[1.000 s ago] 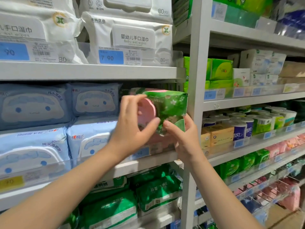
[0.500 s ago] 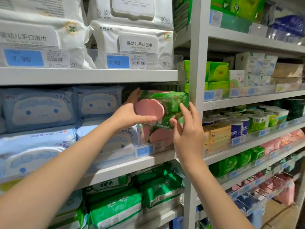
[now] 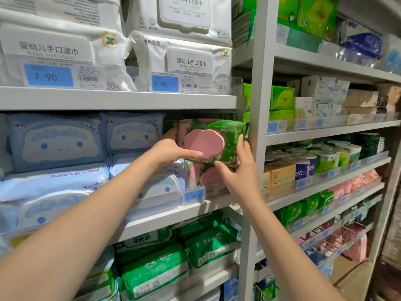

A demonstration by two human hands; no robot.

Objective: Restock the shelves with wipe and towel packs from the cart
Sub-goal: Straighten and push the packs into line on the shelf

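Head view, the only one I have. Green wipe pack (image 3: 225,146) with a pink lid sits near frame centre, on the middle shelf (image 3: 173,216), tight against the upright post (image 3: 258,105) at its 3 o'clock. It lies on top of a matching second pack (image 3: 208,177), touching it.

Left hand (image 3: 171,151) comes in at the pack's 8 o'clock and grips it: thumb along the lower front edge under the lid, fingers wrapped behind the left end.

Right hand (image 3: 240,170) is at the pack's 4 o'clock. Fingers are straight, laid up the right end, with the thumb tip at the lower edge. It presses without wrapping, so it is spread and steadying only.

A 4.90 price tag (image 3: 193,195) is on the rail at 6 o'clock of the stack. Blue wipe packs (image 3: 54,140) are at 9 o'clock on the same shelf. White baby wipes (image 3: 186,59) are at 12 o'clock, one shelf up. Green packs (image 3: 156,270) are at 6 o'clock, one shelf down. Toilet rolls (image 3: 325,159) are at 3 o'clock in the next bay.
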